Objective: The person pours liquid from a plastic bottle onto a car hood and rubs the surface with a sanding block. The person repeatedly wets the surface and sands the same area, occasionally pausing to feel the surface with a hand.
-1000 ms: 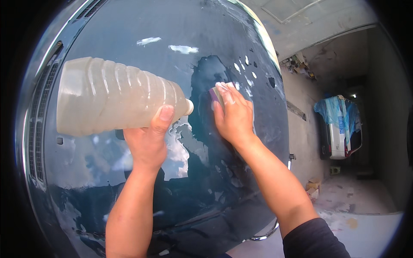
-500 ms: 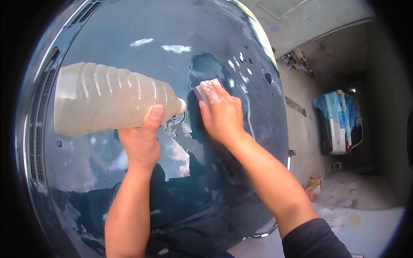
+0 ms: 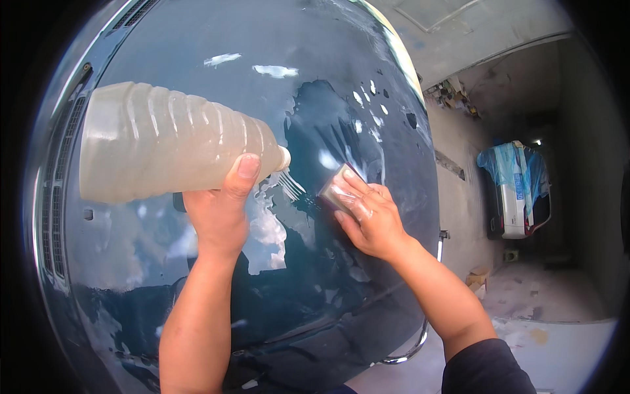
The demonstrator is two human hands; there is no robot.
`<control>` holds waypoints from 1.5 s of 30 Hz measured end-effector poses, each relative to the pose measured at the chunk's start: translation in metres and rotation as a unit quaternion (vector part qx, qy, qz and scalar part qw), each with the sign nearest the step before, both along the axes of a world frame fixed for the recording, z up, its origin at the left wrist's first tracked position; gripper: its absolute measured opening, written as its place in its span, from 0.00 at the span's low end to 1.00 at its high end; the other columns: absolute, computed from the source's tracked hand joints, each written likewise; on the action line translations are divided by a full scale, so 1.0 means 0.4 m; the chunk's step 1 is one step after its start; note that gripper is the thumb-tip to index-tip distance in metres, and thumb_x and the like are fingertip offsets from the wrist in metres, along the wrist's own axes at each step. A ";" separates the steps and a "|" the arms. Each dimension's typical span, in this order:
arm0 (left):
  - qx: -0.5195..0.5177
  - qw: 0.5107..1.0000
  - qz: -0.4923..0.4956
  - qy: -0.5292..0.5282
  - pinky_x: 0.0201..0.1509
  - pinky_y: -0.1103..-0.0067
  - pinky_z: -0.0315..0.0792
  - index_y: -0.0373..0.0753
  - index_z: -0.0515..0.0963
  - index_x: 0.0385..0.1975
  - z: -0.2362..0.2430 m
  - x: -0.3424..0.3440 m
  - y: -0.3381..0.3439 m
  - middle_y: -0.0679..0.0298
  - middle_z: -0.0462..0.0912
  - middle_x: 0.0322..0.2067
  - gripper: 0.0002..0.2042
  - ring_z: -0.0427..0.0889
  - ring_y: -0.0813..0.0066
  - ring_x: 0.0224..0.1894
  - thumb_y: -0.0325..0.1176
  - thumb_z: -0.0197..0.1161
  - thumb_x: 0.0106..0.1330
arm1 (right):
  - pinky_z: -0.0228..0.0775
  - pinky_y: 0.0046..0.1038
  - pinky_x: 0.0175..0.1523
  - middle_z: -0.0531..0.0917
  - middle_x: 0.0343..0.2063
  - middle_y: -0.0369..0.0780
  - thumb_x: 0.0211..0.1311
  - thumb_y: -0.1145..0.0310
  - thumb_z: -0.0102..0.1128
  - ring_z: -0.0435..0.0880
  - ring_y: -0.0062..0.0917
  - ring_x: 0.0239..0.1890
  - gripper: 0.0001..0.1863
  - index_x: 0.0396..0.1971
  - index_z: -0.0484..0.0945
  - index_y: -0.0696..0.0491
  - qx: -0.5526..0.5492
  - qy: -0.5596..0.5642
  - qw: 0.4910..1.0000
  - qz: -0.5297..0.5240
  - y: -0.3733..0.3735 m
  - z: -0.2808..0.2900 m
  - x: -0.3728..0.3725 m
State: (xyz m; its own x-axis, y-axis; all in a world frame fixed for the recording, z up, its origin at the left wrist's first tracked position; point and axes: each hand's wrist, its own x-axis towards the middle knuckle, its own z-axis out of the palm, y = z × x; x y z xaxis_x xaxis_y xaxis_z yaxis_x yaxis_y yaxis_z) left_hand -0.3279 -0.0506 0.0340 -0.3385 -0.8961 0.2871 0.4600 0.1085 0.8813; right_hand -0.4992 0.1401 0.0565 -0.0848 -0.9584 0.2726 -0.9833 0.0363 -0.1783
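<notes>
A large ribbed plastic bottle (image 3: 177, 141) lies tilted nearly level in my left hand (image 3: 220, 210), its mouth pointing right. Thin streams of liquid leave the mouth and fall onto the dark blue car hood (image 3: 151, 243). My fingers wrap under the bottle, with the thumb on its near side; most of those fingers are hidden. My right hand (image 3: 374, 220) presses a small sanding block (image 3: 338, 187) on the wet hood, right of the bottle's mouth. Wet streaks and sky reflections cover the paint around the block.
White patches (image 3: 275, 71) mark the hood's far part. Vent grilles (image 3: 59, 197) run along its left side. On the right, beyond the hood's edge, a white vehicle partly draped in blue plastic (image 3: 518, 174) stands in a dark bay. A cardboard box (image 3: 479, 279) sits on the floor.
My right hand has slid the sanding block nearer and to the right over the hood. The bottle has shifted slightly, and its liquid now falls in visible separate streams.
</notes>
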 end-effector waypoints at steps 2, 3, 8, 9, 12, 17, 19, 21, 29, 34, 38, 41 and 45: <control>0.011 1.000 0.007 0.028 0.56 0.73 0.71 0.33 0.77 0.50 0.011 -0.019 0.017 0.61 0.81 0.47 0.20 0.78 0.71 0.49 0.39 0.72 0.65 | 0.68 0.37 0.59 0.84 0.55 0.43 0.54 0.77 0.70 0.77 0.38 0.66 0.24 0.53 0.80 0.55 -0.003 0.002 1.000 0.007 0.003 -0.012 -0.010; 0.010 1.000 0.002 0.017 0.56 0.73 0.71 0.33 0.77 0.50 0.010 -0.019 0.019 0.61 0.81 0.47 0.20 0.78 0.71 0.49 0.39 0.72 0.65 | 0.68 0.37 0.59 0.84 0.55 0.43 0.54 0.77 0.70 0.77 0.38 0.66 0.23 0.53 0.80 0.55 -0.006 0.005 1.000 0.006 -0.004 -0.001 -0.009; 0.014 1.000 -0.016 0.003 0.56 0.73 0.71 0.34 0.78 0.50 0.006 -0.019 0.016 0.62 0.80 0.46 0.19 0.77 0.72 0.49 0.37 0.72 0.65 | 0.67 0.38 0.57 0.84 0.55 0.38 0.59 0.70 0.67 0.77 0.31 0.66 0.19 0.52 0.82 0.51 -0.034 -0.006 0.999 0.015 -0.122 -0.012 -0.038; 0.005 1.000 -0.011 0.001 0.56 0.73 0.71 0.34 0.77 0.50 0.004 -0.011 0.009 0.62 0.80 0.46 0.19 0.78 0.71 0.49 0.37 0.72 0.65 | 0.67 0.38 0.57 0.84 0.55 0.38 0.59 0.70 0.67 0.77 0.31 0.66 0.19 0.52 0.82 0.51 -0.017 -0.002 1.000 0.012 -0.093 -0.007 -0.019; -0.002 1.000 -0.001 0.011 0.56 0.73 0.71 0.34 0.77 0.50 0.007 -0.005 0.003 0.62 0.80 0.47 0.19 0.78 0.71 0.49 0.37 0.72 0.65 | 0.67 0.37 0.57 0.84 0.55 0.38 0.59 0.70 0.67 0.76 0.31 0.66 0.20 0.53 0.81 0.51 -0.001 0.030 0.999 -0.015 0.002 -0.017 0.008; 0.018 0.999 -0.030 0.035 0.56 0.74 0.71 0.34 0.77 0.50 0.024 -0.028 0.025 0.62 0.81 0.46 0.20 0.78 0.72 0.48 0.38 0.72 0.65 | 0.66 0.38 0.57 0.84 0.55 0.38 0.61 0.70 0.64 0.76 0.31 0.65 0.22 0.56 0.79 0.51 -0.054 0.080 0.989 -0.112 -0.143 -0.034 -0.057; 0.019 0.999 -0.029 0.019 0.55 0.74 0.71 0.33 0.77 0.50 0.017 -0.021 0.017 0.62 0.81 0.46 0.20 0.78 0.73 0.48 0.37 0.73 0.64 | 0.67 0.39 0.57 0.84 0.55 0.41 0.62 0.71 0.63 0.77 0.35 0.64 0.22 0.57 0.79 0.53 -0.048 0.080 0.988 -0.124 -0.147 -0.028 -0.044; 0.014 1.000 -0.018 0.015 0.55 0.74 0.71 0.33 0.77 0.50 0.014 -0.005 0.005 0.62 0.81 0.45 0.20 0.78 0.73 0.48 0.37 0.73 0.64 | 0.69 0.39 0.59 0.83 0.55 0.43 0.60 0.72 0.65 0.78 0.38 0.64 0.22 0.55 0.79 0.55 -0.028 0.074 0.989 -0.121 -0.110 -0.018 0.027; 0.020 0.998 -0.042 0.034 0.53 0.75 0.72 0.33 0.78 0.49 0.022 -0.021 0.021 0.62 0.82 0.43 0.19 0.79 0.73 0.46 0.37 0.73 0.64 | 0.67 0.40 0.55 0.83 0.56 0.42 0.62 0.71 0.62 0.77 0.36 0.64 0.21 0.56 0.80 0.54 -0.042 0.080 0.979 -0.183 -0.149 -0.036 -0.035; -0.002 0.999 -0.035 0.016 0.54 0.74 0.72 0.33 0.78 0.48 0.011 -0.005 0.009 0.62 0.82 0.44 0.18 0.79 0.72 0.46 0.38 0.72 0.65 | 0.66 0.39 0.55 0.83 0.56 0.41 0.58 0.72 0.65 0.77 0.36 0.64 0.22 0.55 0.81 0.53 -0.021 0.081 0.988 -0.132 -0.030 -0.049 0.073; 0.011 0.999 -0.039 0.017 0.54 0.74 0.72 0.33 0.78 0.48 0.015 -0.026 0.027 0.62 0.82 0.44 0.19 0.79 0.72 0.47 0.38 0.73 0.65 | 0.69 0.42 0.53 0.84 0.56 0.42 0.61 0.72 0.62 0.78 0.36 0.62 0.19 0.53 0.81 0.54 -0.046 0.100 0.975 -0.195 -0.134 -0.035 -0.031; 0.003 0.999 -0.052 -0.002 0.55 0.74 0.72 0.33 0.78 0.49 0.010 -0.014 0.017 0.62 0.82 0.45 0.19 0.79 0.72 0.47 0.37 0.73 0.64 | 0.69 0.41 0.53 0.83 0.56 0.42 0.60 0.72 0.63 0.78 0.37 0.62 0.20 0.54 0.81 0.54 -0.050 0.072 0.976 -0.199 -0.153 -0.035 -0.037; 0.000 0.999 -0.047 0.004 0.55 0.74 0.72 0.33 0.78 0.50 -0.002 -0.008 0.014 0.62 0.82 0.46 0.20 0.79 0.72 0.47 0.37 0.73 0.64 | 0.67 0.39 0.54 0.83 0.57 0.41 0.58 0.71 0.65 0.78 0.37 0.63 0.23 0.56 0.80 0.53 -0.035 0.081 0.987 -0.132 -0.042 -0.050 0.062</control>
State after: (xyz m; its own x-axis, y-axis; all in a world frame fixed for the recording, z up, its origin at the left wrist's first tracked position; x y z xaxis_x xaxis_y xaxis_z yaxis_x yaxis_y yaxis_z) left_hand -0.3311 -0.0448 0.0333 -0.4196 -0.8600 0.2904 0.4744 0.0650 0.8779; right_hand -0.4743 0.1233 0.0364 -0.2789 -0.8873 0.3673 -0.9571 0.2880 -0.0312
